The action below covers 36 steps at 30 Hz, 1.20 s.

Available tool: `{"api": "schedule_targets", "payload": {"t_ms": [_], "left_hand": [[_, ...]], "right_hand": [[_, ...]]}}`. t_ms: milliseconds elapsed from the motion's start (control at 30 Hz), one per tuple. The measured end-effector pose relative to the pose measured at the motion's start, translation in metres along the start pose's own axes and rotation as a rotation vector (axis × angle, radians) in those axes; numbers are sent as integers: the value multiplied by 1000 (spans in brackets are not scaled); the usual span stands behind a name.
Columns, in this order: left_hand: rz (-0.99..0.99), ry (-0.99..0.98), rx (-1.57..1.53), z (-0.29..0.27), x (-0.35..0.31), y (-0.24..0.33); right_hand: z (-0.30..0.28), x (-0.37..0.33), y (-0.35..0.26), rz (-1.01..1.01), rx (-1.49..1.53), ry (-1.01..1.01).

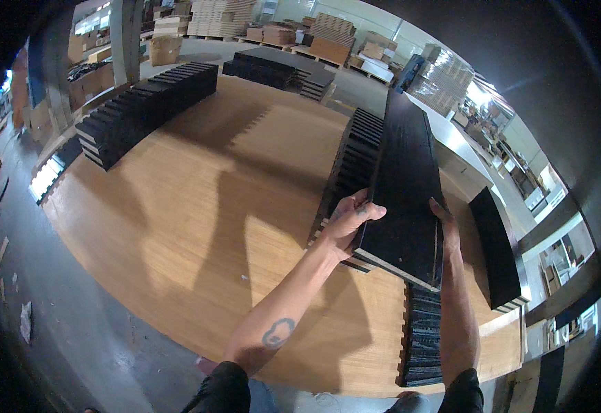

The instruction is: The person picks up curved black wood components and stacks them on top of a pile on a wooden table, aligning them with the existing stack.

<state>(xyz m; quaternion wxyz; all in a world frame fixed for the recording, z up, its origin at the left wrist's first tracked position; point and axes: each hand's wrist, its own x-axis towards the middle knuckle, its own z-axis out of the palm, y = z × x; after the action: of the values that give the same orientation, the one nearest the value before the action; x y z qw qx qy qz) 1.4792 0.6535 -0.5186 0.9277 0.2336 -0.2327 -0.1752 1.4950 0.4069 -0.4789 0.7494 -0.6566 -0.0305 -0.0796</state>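
Between my two hands is a long black board (pixel 407 186) with a pale cut end, tilted up and away from me. My left hand (pixel 350 219) grips its left edge, thumb over the top face. My right hand (pixel 446 224) holds the right edge, its fingers partly hidden. Under and left of the board lies a stack of black slats (pixel 359 148), partly covered by it. Nearer me, another stack of black strips (pixel 421 341) shows below the board's near end. Whether the held board is one piece or several, I cannot tell.
A wide wood-coloured table (pixel 197 234) bears everything. A long row of stacked black boards (pixel 152 113) runs along its left side, with more black boards (pixel 273 69) at the back. Another black stack (pixel 496 251) stands at right. Grey posts (pixel 125 41) rise at the far left.
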Motion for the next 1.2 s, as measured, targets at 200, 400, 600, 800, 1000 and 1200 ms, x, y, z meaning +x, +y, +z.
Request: {"api": "schedule_targets", "payload": {"t_ms": [200,400,600,800,1000,1200], "left_hand": [[71,46,-92,-11,19,2],[96,89,-119,-31,34,-7],[105,33,-183,-44,44,-22],[140,49,-253,-38,48,-12],[137,71,-372,-24,40,-5],[223,66,-371,-27,40,3]], "right_hand": [[24,31,-13,-76,-234,-28],[18,43,-1,71,-308,8],[-4,53,22,181,-169,23],[10,61,28,79,-161,7],[22,75,17,0,-173,-61],[41,80,17,19,-151,-140]]}}
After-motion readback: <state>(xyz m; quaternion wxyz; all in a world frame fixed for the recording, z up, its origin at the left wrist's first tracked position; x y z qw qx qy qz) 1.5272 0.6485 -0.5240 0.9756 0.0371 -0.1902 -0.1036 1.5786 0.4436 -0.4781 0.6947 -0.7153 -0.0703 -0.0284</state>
